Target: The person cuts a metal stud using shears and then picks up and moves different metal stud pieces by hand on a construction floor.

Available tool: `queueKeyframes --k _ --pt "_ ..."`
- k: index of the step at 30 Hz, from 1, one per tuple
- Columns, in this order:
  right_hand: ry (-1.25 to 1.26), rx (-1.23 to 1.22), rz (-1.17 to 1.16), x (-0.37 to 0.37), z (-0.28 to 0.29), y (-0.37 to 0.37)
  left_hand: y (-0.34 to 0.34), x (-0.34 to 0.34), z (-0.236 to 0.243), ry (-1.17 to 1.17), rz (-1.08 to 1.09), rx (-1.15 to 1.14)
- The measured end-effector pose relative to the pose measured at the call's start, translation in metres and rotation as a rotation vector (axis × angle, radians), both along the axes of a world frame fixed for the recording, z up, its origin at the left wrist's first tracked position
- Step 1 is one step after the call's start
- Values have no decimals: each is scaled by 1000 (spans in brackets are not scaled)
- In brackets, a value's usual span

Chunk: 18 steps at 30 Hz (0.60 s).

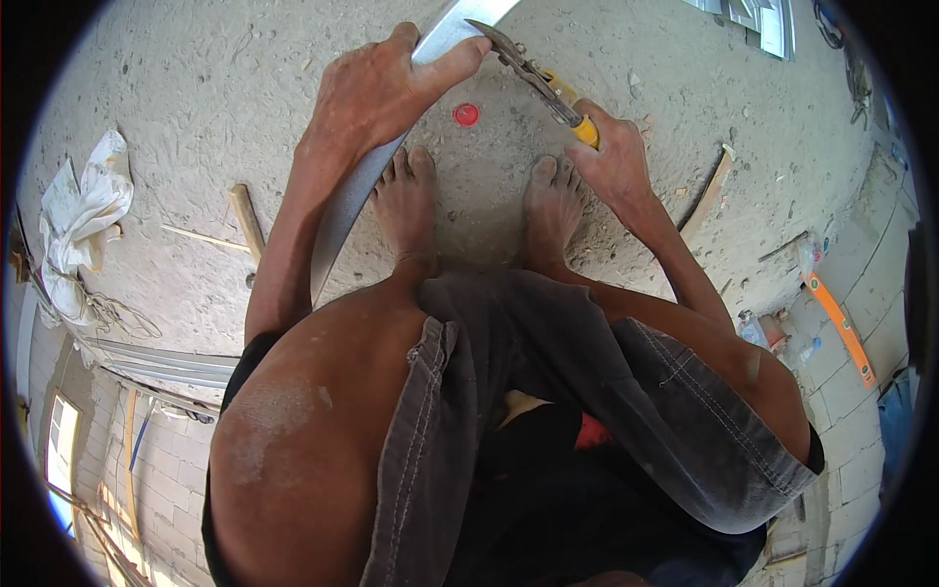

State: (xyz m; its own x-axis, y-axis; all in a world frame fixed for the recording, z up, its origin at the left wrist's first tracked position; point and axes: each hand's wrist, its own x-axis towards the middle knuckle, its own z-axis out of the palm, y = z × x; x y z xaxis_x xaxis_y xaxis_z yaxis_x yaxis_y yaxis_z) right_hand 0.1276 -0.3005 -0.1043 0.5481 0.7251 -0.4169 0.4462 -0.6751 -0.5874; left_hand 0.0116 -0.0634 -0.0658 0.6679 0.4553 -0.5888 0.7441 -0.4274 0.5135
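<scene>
A long galvanized metal profile [347, 210] runs from beside my left leg up past the top edge of the view. My left hand [377, 88] is wrapped over it near its far part, the thumb lying across the metal. In my right hand [618, 161] are tin snips [528, 73] with yellow handles, the fingers closed round the grips. The tip of the snips' dark blades meets the profile's right edge, just beyond my left thumb. Whether the blades are parted there is hard to make out.
Between my bare feet and the profile lies a red cap [466, 114] on the dusty ground. Wood pieces [246, 220] and a white sack [98, 205] are at left. More metal profiles [778, 29] lie far right; an orange spirit level [841, 328] is by the right-hand block wall.
</scene>
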Motion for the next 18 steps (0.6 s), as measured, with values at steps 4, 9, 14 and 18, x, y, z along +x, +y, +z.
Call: queueKeyframes --k 4,9,14,18 --pt "-28 30 31 0 -2 -3 1 0 2 0 -6 -9" --pt "-47 55 39 -2 2 0 4 -6 -8 57 -28 0" --pt "-214 237 -22 3 -5 5 3 -8 -9 37 -62 34" --pt "-2 186 -41 4 -11 3 2 -7 -8 14 -85 63"
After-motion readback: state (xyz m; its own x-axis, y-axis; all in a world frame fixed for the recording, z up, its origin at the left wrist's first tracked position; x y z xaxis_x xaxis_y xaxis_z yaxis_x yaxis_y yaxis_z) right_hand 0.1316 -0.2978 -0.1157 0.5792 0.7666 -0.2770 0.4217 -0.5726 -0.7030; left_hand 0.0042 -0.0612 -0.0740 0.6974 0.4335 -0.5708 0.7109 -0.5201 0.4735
